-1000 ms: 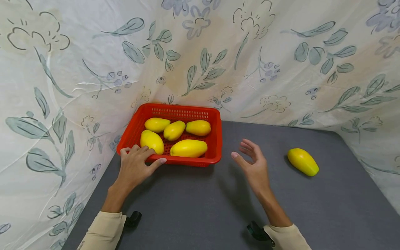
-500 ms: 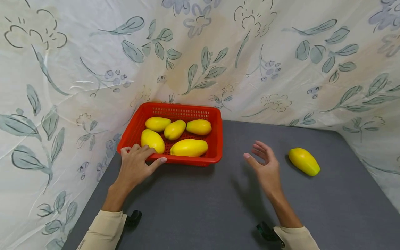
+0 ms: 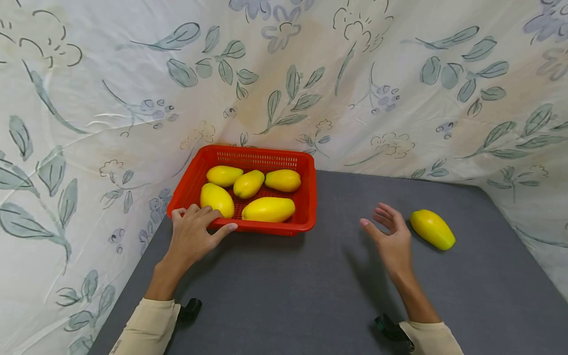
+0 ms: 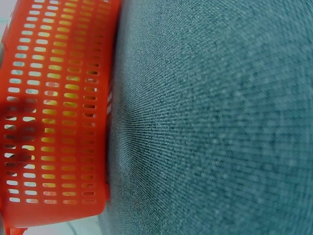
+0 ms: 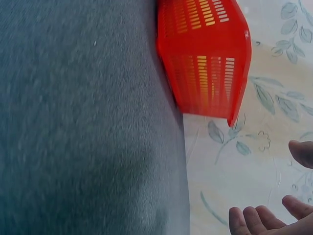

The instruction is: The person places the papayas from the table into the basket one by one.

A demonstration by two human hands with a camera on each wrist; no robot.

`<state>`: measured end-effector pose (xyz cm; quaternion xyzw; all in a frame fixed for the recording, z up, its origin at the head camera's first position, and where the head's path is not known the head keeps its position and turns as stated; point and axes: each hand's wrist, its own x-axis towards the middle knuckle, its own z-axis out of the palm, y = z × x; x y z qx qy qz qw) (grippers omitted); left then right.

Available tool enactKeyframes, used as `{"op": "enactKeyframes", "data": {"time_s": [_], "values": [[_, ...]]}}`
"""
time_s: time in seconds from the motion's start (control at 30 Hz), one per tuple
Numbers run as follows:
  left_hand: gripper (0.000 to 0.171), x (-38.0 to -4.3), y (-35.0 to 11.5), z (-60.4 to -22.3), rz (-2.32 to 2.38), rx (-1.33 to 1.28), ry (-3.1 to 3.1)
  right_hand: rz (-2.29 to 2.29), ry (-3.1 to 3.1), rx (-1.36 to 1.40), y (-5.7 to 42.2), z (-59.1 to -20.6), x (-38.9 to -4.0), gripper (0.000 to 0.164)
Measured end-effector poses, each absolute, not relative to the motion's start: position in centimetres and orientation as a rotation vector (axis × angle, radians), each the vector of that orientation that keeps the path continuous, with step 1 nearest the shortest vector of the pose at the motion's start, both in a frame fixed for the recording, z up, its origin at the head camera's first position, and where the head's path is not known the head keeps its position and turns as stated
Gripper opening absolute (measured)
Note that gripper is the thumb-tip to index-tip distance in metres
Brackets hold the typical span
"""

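Observation:
A red slotted plastic basket stands on the grey table, with several yellow fruits, papaya-like in shape, lying inside. My left hand grips the basket's front rim near its left corner, fingers over the edge and thumb along the front. My right hand is held above the table with fingers spread and nothing in it. Just right of it lies a single yellow papaya-like fruit, with a small gap between them. The right wrist view shows that hand's fingertips apart from the basket.
Floral-patterned cloth hangs behind the table and along its left side, close to the basket's back. The grey tabletop stretches in front of the basket and off to the right. A black wrist device sits under the left sleeve.
My right hand has moved to the right, away from the basket and closer to the lone fruit. My left hand and the basket stay where they were.

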<state>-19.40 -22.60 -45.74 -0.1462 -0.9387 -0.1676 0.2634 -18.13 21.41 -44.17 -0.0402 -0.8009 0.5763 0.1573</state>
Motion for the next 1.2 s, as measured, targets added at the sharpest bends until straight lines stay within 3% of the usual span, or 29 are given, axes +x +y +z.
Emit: {"op": "enactKeyframes", "data": {"time_s": [1.2], "values": [[0.047,-19.4,-22.3,-45.5,-0.457,-0.387,-2.548,1.457,-2.271,-0.405,28.6,-44.5,-19.3,0.071]]}}
